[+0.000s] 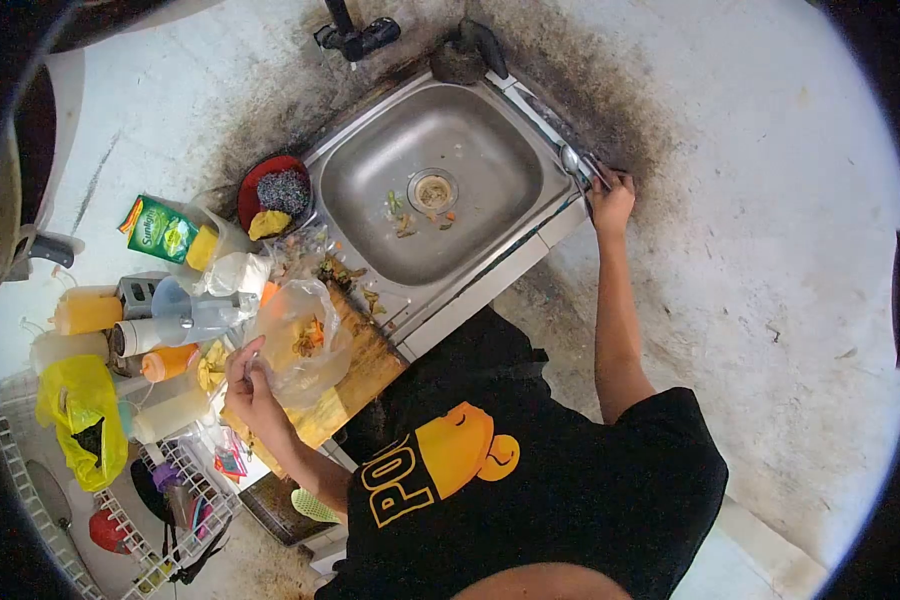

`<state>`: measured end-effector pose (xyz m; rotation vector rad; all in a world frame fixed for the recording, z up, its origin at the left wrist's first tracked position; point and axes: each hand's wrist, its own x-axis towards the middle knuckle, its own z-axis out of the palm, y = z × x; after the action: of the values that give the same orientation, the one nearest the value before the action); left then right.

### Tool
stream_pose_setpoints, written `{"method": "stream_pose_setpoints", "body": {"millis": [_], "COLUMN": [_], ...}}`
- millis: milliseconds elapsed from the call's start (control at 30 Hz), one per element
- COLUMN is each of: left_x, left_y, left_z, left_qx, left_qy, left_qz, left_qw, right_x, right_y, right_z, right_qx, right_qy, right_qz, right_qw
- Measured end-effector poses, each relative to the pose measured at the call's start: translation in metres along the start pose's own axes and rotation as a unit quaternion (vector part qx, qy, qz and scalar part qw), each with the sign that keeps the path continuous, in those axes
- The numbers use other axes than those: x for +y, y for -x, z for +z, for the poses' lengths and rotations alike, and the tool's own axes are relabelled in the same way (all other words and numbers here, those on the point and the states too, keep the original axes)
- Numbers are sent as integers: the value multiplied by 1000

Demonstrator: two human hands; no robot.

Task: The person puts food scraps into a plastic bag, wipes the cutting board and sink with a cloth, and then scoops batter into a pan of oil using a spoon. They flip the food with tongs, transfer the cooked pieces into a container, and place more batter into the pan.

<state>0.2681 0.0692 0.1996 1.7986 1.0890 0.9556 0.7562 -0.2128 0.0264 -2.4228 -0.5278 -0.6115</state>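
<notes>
My left hand (252,388) pinches the edge of a clear plastic bag (332,368) with orange and yellow food scraps inside. The bag hangs over a wooden cutting board (372,358) beside the sink. Out at the sink's right corner, my right hand (613,203) has its fingers closed on shiny metal cutlery, where a rounded spoon bowl (571,159) shows; the fingers partly hide the rest. Between the hands lies the steel sink (355,205), with bits of green and orange scraps (402,222) around its drain (433,191).
A black faucet (355,40) juts over the sink's back. Left of the basin are a red bowl (248,200) with a steel scrubber (283,191), a green Sunlight pack (160,230) and several bottles. A yellow bag (80,415) sits above a white wire rack (160,570). A knife (52,248) lies far left.
</notes>
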Motion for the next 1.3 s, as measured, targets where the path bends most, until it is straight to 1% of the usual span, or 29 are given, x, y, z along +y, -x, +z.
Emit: {"method": "stream_pose_setpoints", "body": {"millis": [67,133,267,333,367,400,433,467,500,533,567,600,667,700,767,800,833,867,933,1000,1067,1100,1167,1200,1267,1300], "left_x": [-5,2,7,10,11,11,10,11,12,13,15,16,19,21,26,27,24,26,29,22,25,21,21,22,17,15], "left_y": [2,3,2,2,2,2,1,1,1,0,0,0,2,4,9,12,15,19,29,38,45,49,54,55,58,59], "left_z": [-1,4,4,2,0,0,1,1,1,2,2,3,3,3,0,-2,-3,-6,-13,-15,-19,-21,-25,-27,-29,-30], "left_qx": [-8,-10,-20,-17,-19,-13,-12,-12,-7,-13,-19,-13,-14,-5,0,2,17,26,22,52,49,60,73,78,92,94], "left_qy": [34,32,33,30,27,24,23,22,18,9,-1,-3,6,4,9,10,11,6,-22,-24,-49,-30,-40,-48,-47,-44], "left_qz": [-43,-43,-31,-29,-28,-30,-16,-1,-3,-5,-7,-7,9,8,-15,-28,-11,-12,-73,-78,-84,-93,-108,-118,-120,-118], "left_qw": [998,999,999,999,999,999,1000,1000,1000,1000,1000,1000,1000,1000,1000,1000,1000,1000,997,995,994,993,991,989,987,988], "right_x": [1,0,-10,-41,-45,-53,-65,-78,-97,-119,-140,-160,-180,-196,-227,-232,-236,-241,-247,-250,-250,-249,-248,-249,-247,-249], "right_y": [2,5,6,6,7,8,12,17,24,32,37,40,58,60,63,64,66,66,63,65,70,72,78,79,83,83], "right_z": [1,2,-1,-18,-16,-9,0,9,21,33,40,47,92,103,121,137,159,176,192,198,196,200,207,207,204,199], "right_qx": [-9,17,22,93,126,123,82,40,-28,-96,-220,-340,-319,-321,-379,-382,-384,-383,-397,-414,-416,-419,-487,-489,-457,-459], "right_qy": [5,10,21,58,31,26,-82,-188,-232,-274,-257,-234,-243,-248,-187,-193,-170,-147,-137,-125,-88,-91,-51,-55,-15,-18], "right_qz": [3,13,32,35,5,1,-19,-38,-34,-30,-35,-40,-213,-219,-305,-313,-374,-434,-458,-483,-482,-489,-425,-435,-418,-427], "right_qw": [1000,1000,999,993,991,992,993,981,972,956,941,910,891,888,853,848,827,802,783,762,766,759,761,754,785,779]}}
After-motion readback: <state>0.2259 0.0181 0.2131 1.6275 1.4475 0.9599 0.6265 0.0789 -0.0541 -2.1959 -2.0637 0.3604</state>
